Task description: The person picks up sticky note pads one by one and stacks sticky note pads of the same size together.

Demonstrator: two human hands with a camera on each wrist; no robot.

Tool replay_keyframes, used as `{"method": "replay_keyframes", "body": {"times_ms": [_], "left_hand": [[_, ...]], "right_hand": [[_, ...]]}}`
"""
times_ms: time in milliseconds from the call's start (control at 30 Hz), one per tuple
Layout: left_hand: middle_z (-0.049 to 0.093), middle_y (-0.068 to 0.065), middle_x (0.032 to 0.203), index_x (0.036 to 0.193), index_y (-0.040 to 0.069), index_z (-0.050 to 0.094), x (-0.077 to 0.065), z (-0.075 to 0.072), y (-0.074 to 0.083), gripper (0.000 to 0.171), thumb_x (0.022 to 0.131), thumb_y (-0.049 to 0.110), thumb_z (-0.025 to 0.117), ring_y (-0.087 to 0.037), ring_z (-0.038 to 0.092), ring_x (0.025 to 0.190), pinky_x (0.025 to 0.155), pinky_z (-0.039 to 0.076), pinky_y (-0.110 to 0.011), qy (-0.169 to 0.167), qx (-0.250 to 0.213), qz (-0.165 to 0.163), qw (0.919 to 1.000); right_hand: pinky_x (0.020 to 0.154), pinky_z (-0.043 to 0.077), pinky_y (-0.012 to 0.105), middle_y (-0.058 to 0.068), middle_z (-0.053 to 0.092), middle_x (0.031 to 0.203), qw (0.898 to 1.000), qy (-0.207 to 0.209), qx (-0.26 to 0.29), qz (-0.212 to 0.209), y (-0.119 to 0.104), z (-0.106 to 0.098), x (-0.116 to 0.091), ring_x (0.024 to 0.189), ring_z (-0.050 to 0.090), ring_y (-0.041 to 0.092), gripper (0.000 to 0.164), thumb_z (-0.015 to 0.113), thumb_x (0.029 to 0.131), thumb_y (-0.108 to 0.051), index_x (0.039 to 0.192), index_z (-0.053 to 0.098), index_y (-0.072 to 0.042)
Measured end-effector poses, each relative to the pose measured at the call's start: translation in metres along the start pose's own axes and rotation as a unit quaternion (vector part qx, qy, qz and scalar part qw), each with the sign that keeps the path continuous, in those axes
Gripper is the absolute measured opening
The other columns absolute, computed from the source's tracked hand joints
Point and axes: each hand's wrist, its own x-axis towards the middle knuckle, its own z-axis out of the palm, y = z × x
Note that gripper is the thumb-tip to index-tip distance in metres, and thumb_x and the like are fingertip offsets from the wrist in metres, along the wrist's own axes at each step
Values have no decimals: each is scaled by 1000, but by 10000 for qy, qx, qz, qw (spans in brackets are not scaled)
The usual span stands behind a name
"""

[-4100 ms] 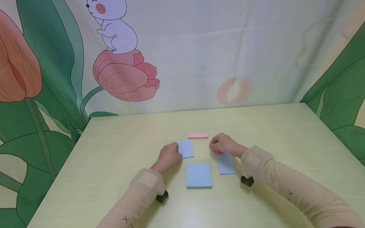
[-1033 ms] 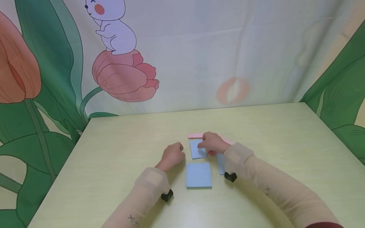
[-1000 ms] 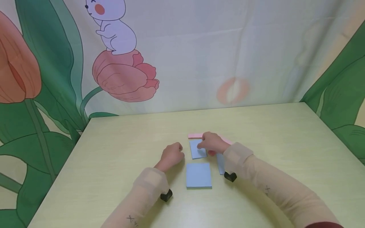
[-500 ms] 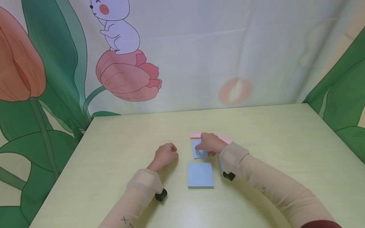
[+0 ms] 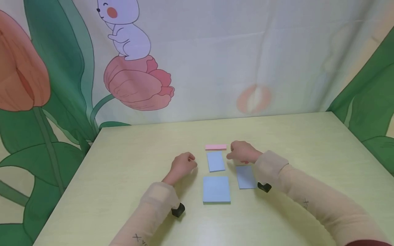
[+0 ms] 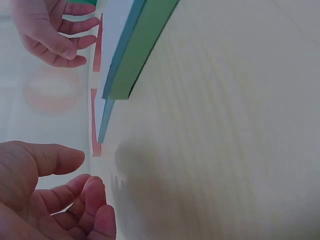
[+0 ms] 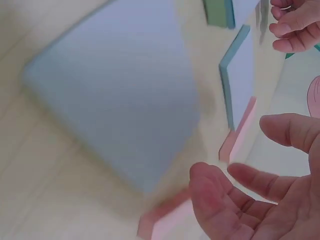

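My left hand (image 5: 183,164) hovers over the table left of a small blue sticky-note pad (image 5: 216,161), fingers loosely curled with nothing in them. To the right of that pad is my right hand (image 5: 244,152), also without anything in its grasp; the right wrist view shows its thumb and fingers apart. A pink sticky-note strip (image 5: 215,147) lies behind the small pad. Another pink strip (image 7: 165,215) is below my right hand, mostly hidden from the head view. A second small blue pad (image 5: 246,177) lies in front of that hand, and a larger square pad (image 5: 217,189), blue over green, lies nearest me.
The pads lie on a pale wooden table (image 5: 138,147). Behind it hangs a curtain (image 5: 209,61) printed with flowers and a white animal. A small black device (image 5: 178,209) is strapped under each wrist.
The left small blue pad has moved right from my left hand's grip to just in front of the pink strip. My right hand, touching that pad half a second ago, has drawn back to the right.
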Motion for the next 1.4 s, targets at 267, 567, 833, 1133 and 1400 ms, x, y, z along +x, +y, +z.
{"method": "replay_keyframes", "body": {"times_ms": [267, 567, 833, 1133, 1400], "left_hand": [[61, -11, 103, 106, 1, 54, 0, 6, 19, 34, 79, 22, 56, -22, 56, 89, 78, 43, -34, -137, 235, -9, 9996], [57, -15, 105, 113, 0, 50, 2, 18, 39, 41, 80, 23, 57, -22, 51, 81, 72, 43, -33, -321, 721, 60, 9969], [49, -15, 104, 118, 3, 48, 0, 25, 51, 46, 79, 26, 58, -24, 47, 74, 62, 40, -31, -300, 897, -140, 9954], [47, -13, 100, 118, 5, 48, 1, 30, 54, 47, 79, 29, 58, -23, 46, 71, 57, 37, -30, -303, 1144, -161, 9928], [47, -14, 101, 118, 4, 47, 2, 32, 59, 47, 79, 29, 58, -23, 46, 71, 56, 37, -30, -364, 1210, -137, 9919]], "right_hand": [[38, 34, 21, -3, 33, 47, 9997, -113, -197, -35, 13, -17, -19, 40, 31, 10, 14, 53, 79, -14, 68, 46, -9], [42, 41, 24, 1, 45, 51, 9971, -524, -443, 338, 22, -22, -24, 44, 42, 13, 15, 55, 79, -11, 65, 53, -6], [47, 44, 25, 3, 49, 58, 9943, -834, -282, 609, 27, -18, -21, 50, 45, 15, 8, 60, 78, -11, 76, 56, -5], [48, 44, 25, 3, 49, 59, 9939, -864, -322, 605, 28, -14, -22, 50, 45, 14, 9, 61, 79, -10, 74, 56, -5], [46, 43, 24, 4, 50, 60, 9949, -739, -370, 572, 27, -13, -24, 49, 45, 14, 7, 60, 79, -7, 75, 55, -4]]}}
